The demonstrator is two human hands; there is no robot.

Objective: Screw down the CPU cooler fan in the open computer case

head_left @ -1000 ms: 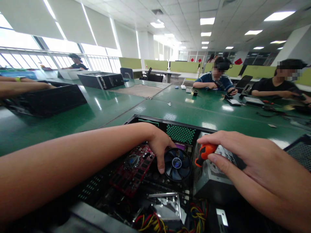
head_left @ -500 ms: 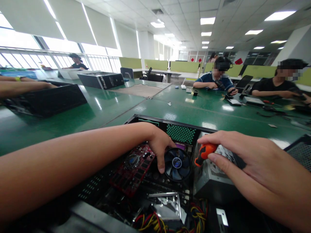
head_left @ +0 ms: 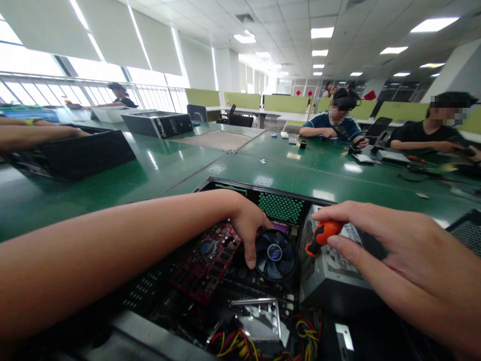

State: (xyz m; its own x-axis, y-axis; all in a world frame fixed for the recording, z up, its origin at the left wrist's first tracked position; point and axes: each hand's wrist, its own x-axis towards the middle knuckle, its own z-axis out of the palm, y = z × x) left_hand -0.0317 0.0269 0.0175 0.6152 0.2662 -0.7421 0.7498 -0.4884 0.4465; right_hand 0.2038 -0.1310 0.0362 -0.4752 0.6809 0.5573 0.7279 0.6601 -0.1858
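Note:
A black cooling fan (head_left: 275, 254) with a blue-silver hub sits inside an open computer case (head_left: 315, 201). My left hand (head_left: 251, 225) reaches over the case, thumb and fingers around the fan's left edge; the fingertips are partly hidden behind it. Pinched between thumb and index finger of my right hand (head_left: 383, 250) is the orange-and-black handle of a screwdriver (head_left: 323, 235), tilted above the silver power supply (head_left: 338, 281); I cannot see its shaft. Left of the fan is a red graphics card (head_left: 210, 258). Bundled coloured cables (head_left: 310, 328) and a shiny metal bracket (head_left: 259, 321) lie nearer me.
The case stands on a green table (head_left: 180, 173). Another person's arm (head_left: 41, 136) works at a dark case (head_left: 78, 155) on the left, with one more case (head_left: 158, 123) behind. Across the table, two people handle tools among small parts. A mesh panel (head_left: 468, 233) is at right.
My right hand and the screwdriver have shifted slightly to the right. My left hand stays at the fan.

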